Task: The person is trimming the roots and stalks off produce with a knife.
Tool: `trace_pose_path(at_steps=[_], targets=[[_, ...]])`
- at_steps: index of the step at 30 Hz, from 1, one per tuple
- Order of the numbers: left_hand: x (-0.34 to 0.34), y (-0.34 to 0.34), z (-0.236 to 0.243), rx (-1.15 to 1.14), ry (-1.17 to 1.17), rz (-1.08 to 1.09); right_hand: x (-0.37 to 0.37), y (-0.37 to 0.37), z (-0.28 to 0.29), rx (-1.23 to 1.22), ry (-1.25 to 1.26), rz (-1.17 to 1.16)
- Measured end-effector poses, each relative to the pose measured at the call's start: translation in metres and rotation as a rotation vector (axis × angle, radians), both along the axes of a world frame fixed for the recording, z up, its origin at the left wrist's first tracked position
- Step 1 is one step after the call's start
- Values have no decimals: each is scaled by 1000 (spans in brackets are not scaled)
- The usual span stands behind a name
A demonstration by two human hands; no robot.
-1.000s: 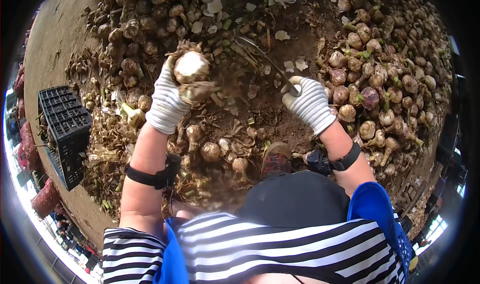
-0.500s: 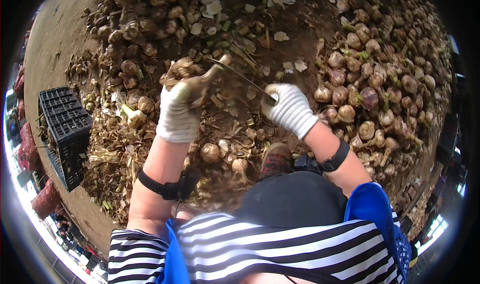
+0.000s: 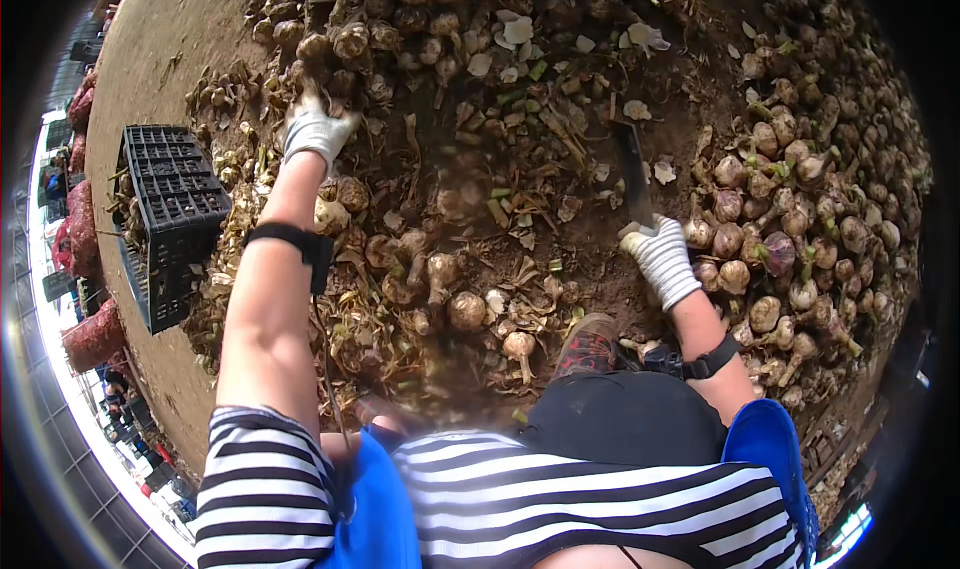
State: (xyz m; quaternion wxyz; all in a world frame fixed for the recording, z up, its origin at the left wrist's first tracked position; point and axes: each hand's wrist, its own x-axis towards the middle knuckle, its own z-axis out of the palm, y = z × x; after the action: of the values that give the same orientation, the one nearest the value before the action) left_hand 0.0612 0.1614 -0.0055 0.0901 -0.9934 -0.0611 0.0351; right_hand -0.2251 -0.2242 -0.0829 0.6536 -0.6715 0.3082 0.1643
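Note:
My left hand (image 3: 316, 136), in a white knit glove, reaches into the garlic pile (image 3: 350, 44) at the far left. Its thumb is spread away from the fingers, which are blurred among the bulbs, and no bulb shows clearly in its grasp. On the right, my gloved right hand (image 3: 660, 257) is closed around the handle of a knife (image 3: 631, 169). The dark, broad blade points away from me, over the soil. Between the hands, a blurred garlic bulb (image 3: 460, 204) shows above cut stems and dry leaves. Nearer to me are a round bulb (image 3: 467, 311) and another with its stem (image 3: 519, 347).
A large heap of garlic bulbs (image 3: 790, 229) spreads along my right side. At the left stands a black plastic crate (image 3: 180, 194), with red mesh sacks (image 3: 92, 337) beyond it. My shoe (image 3: 588, 344) rests on the ground near the leaf litter.
My left hand no longer shows the stemmed garlic bulb it held and has moved left to the far pile. My right hand has drawn the knife away to the right. The view has shifted.

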Motion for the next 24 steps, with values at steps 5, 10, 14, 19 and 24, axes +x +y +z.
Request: trace_pose_path(at_steps=[5,10,14,19,24], targets=[[-15,-10,-12,-240,-151,-245,25,25,59,-336,23,198],[-59,-76,-6,-2522,534,623,44,35,96,-449,-93,312],[-100,-102,-2,-1964,490,-404,53,44,125,-623,-249,387],[-124,-92,-26,-1975,608,-29,50,43,135,-991,-514,553],[-148,-123,8,-2156,695,109,52,54,134,-1067,-582,636]])
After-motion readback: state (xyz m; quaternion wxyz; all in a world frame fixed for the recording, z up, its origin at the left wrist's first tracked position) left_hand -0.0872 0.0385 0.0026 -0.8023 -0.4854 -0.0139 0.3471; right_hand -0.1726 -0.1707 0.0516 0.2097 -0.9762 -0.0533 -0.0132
